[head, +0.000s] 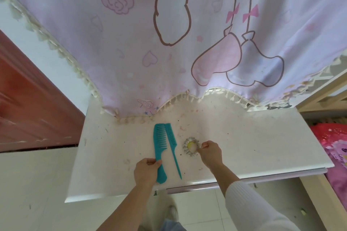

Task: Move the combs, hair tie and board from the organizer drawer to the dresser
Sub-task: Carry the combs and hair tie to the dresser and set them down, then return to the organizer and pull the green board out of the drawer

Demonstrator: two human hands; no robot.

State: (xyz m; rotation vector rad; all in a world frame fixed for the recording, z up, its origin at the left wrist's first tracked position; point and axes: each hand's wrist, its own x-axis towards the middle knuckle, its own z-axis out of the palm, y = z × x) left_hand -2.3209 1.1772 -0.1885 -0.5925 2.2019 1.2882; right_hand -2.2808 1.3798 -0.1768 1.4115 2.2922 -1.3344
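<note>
- Nearest: two forearms reach in from the bottom edge; the right one wears a white ribbed sleeve (244, 199), the left is bare.
- Left hand (145, 171) rests on the white glossy dresser top (253, 146), fingers curled, thumb and fingertips pressed against the left edge of the handle of the wide-toothed teal plastic comb (159, 153). Whether it truly grips or only touches the handle, cannot tell.
- That comb lies flat, handle toward the person, teeth facing right.
- Just beside it on the right, the teal plastic tail comb (172, 146) lies flat too, its thin pointed tail toward the front edge. The two combs' toothed heads touch or overlap at the far end.
- Right hand (211, 153) sits right of the combs, fingers bunched loosely, thumb and forefinger at the right rim of the pale ruffled fabric hair tie with a yellow centre (191, 146). Contact looks like a light pinch; not certain.
- Hair tie lies flat on the dresser, near the tail comb but apart from it.
- Dresser top is scuffed, with small dark specks and faint pinkish marks.
- Farther: a pink-and-lilac cartoon-print cloth with a tasselled cream fringe (169, 43) hangs over the back of the dresser; roses, hearts, bows.
- No readable writing or brand anywhere.
- Far left: a reddish-brown door (28, 99).
</note>
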